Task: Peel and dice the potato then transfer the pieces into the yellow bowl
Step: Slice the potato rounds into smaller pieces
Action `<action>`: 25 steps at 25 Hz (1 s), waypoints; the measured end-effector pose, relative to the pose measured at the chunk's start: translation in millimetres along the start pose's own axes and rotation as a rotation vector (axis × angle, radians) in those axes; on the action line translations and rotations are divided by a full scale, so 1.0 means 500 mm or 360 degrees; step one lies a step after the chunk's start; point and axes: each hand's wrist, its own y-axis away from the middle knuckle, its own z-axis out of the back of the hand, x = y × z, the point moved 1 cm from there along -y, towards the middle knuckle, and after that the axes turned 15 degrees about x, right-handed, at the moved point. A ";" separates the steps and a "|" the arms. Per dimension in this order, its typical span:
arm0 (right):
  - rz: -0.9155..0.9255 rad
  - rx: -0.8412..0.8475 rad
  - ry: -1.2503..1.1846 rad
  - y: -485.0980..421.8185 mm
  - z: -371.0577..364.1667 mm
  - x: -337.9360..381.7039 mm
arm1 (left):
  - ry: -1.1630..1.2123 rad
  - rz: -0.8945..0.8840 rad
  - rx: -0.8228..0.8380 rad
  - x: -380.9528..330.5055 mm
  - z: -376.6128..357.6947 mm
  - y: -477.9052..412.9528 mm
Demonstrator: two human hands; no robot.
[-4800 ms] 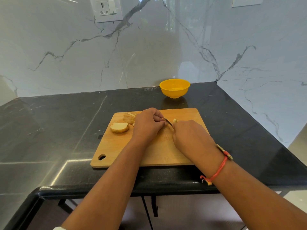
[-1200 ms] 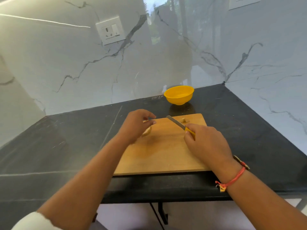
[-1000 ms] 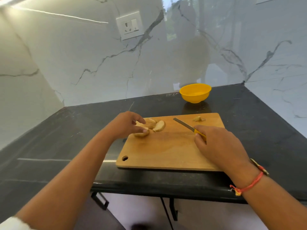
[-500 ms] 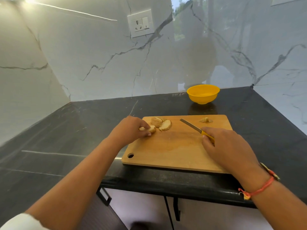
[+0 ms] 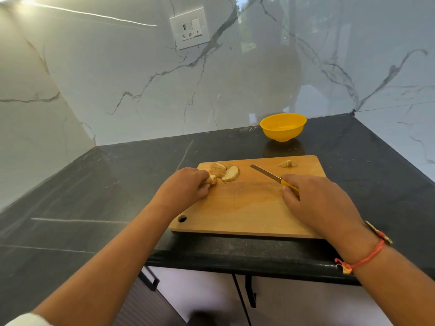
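Observation:
A wooden cutting board (image 5: pixel 247 208) lies on the black counter. Several pale potato slices (image 5: pixel 224 171) are piled at its far left corner. My left hand (image 5: pixel 184 188) pinches one slice (image 5: pixel 211 179) at the near edge of that pile. My right hand (image 5: pixel 315 201) grips the yellow handle of a knife (image 5: pixel 267 173); its blade points up-left, over the board and apart from the slices. A few small cut pieces (image 5: pixel 287 164) lie at the board's far right. The yellow bowl (image 5: pixel 283 126) stands behind the board near the wall, with no potato visible in it.
The black counter (image 5: pixel 117 184) stretches left of the board and ends in a front edge just below it. Marble walls close off the back and the right side. A socket plate (image 5: pixel 189 28) is set in the back wall.
My left hand left the middle of the board, went to the slice pile and took hold of one slice. My right hand drew the knife back to the right. The view has swung left.

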 end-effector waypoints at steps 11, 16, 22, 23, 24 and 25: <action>0.0013 0.0031 -0.0024 0.003 0.003 0.001 | 0.0664 0.0085 -0.0346 0.016 -0.006 0.002; -0.0063 -0.0008 -0.0118 -0.006 0.011 0.007 | 0.1889 0.0209 -0.0517 0.006 0.006 0.024; -0.0032 0.0077 -0.0880 -0.065 0.001 0.100 | 0.2697 -0.0053 -0.0297 -0.019 0.009 0.042; -0.0036 0.0094 -0.1000 -0.075 -0.004 0.117 | 0.2720 -0.0056 -0.0280 -0.022 0.008 0.043; -0.0036 0.0135 -0.1104 -0.085 -0.009 0.133 | 0.2726 -0.0052 -0.0268 -0.025 0.005 0.042; -0.0032 0.0185 -0.1186 -0.094 -0.013 0.147 | 0.2724 -0.0046 -0.0251 -0.030 0.002 0.041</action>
